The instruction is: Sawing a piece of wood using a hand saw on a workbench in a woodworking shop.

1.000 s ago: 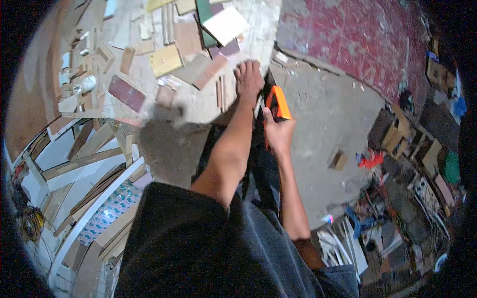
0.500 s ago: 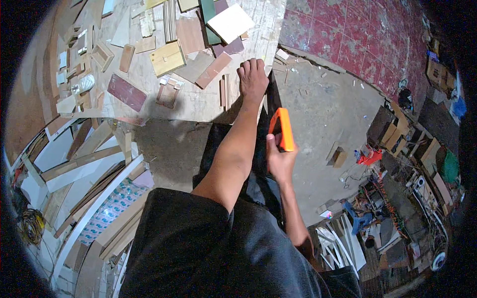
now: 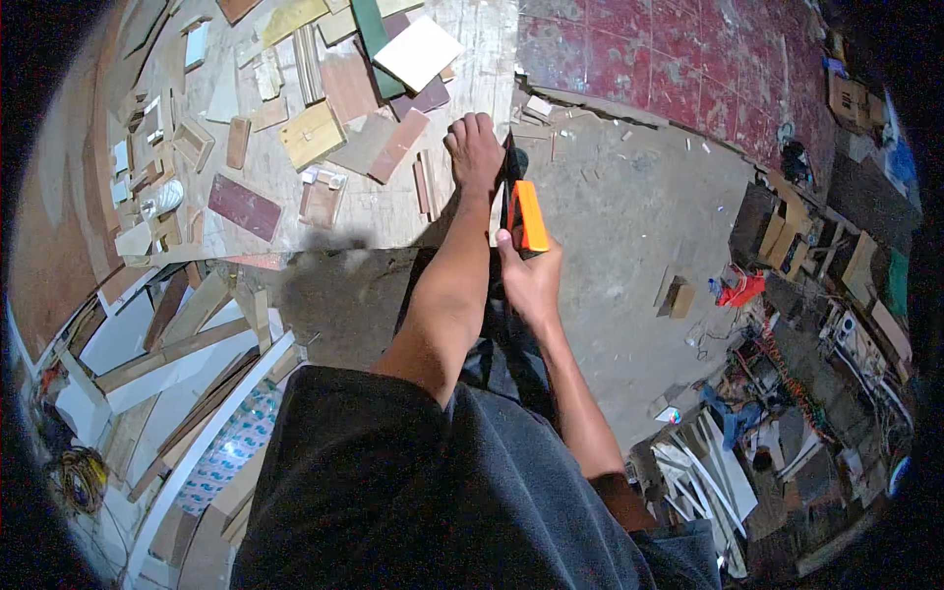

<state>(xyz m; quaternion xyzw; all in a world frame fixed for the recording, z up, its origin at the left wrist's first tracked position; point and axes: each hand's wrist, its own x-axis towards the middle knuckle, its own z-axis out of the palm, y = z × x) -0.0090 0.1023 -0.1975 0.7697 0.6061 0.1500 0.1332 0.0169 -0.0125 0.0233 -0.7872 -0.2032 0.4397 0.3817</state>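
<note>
My right hand [image 3: 531, 280] is closed around the orange handle of a handsaw [image 3: 529, 216]. Its dark, narrow blade points away from me along the right edge of the wooden worktable [image 3: 374, 231], close beside my left hand. My left hand [image 3: 475, 152] presses down at that edge with its fingers curled under; what lies beneath them is hidden. A pale strip of wood [image 3: 497, 218] shows between my left forearm and the saw. Just left of my left hand lie thin reddish-brown strips [image 3: 424, 185] and a pinkish-brown board [image 3: 399, 146].
Wood offcuts, a yellowish block [image 3: 312, 133], a white panel [image 3: 419, 52] and a maroon board [image 3: 245, 206] cover the table. Planks [image 3: 177, 349] are stacked at lower left. Grey concrete floor [image 3: 610, 265] lies right, with scrap and cables [image 3: 777, 383] beyond.
The saw and my right hand have moved forward, bringing the handle closer to my left hand. My left hand keeps its place at the table edge while the whole view shifts slightly.
</note>
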